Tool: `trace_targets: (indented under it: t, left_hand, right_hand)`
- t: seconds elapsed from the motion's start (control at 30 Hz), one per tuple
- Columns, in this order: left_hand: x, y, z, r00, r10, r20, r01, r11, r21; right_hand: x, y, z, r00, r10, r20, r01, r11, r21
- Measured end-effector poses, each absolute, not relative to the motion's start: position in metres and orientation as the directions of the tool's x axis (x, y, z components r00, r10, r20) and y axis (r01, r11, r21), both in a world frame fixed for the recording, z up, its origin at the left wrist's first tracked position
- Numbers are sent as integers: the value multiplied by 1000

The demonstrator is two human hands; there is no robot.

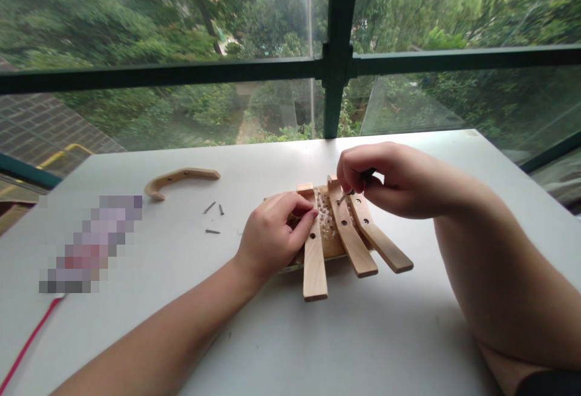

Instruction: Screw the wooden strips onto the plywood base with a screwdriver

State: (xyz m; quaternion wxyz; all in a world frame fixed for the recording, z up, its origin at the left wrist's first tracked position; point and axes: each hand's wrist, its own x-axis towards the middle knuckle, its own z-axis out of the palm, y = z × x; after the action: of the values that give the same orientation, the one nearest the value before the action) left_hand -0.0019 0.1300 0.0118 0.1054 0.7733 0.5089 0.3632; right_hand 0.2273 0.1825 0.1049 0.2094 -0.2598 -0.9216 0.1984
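Note:
A wooden board (333, 243) with pale chips or crumbs on it lies on the table, crossed by three curved wooden hooks. My left hand (275, 226) is closed at the left wooden hook (315, 272), thumb and finger pressed together on its upper part; whether something small is between them is hidden. In my right hand (385, 178) is a thin screwdriver (348, 194) with a dark handle, mostly covered by the fingers. Its tip points at the upper hole of the middle wooden hook (358, 254). Beside that lies the right wooden hook (390, 250), with screws in its holes.
A loose curved wooden hook (188, 173) lies at the back left of the white table (254, 335). Several screws (221, 209) are scattered near it. A blurred-out object (97, 244) with a red cord (29, 341) is at the left. Windows stand behind the table.

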Motion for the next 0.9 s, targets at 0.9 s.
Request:
trace_targets:
  t: [0.9]
  left_hand:
    - [-2, 130, 12, 213, 868, 449, 710, -453, 538]
  right_hand:
    - [221, 183, 98, -687, 669, 282, 508, 721, -472]
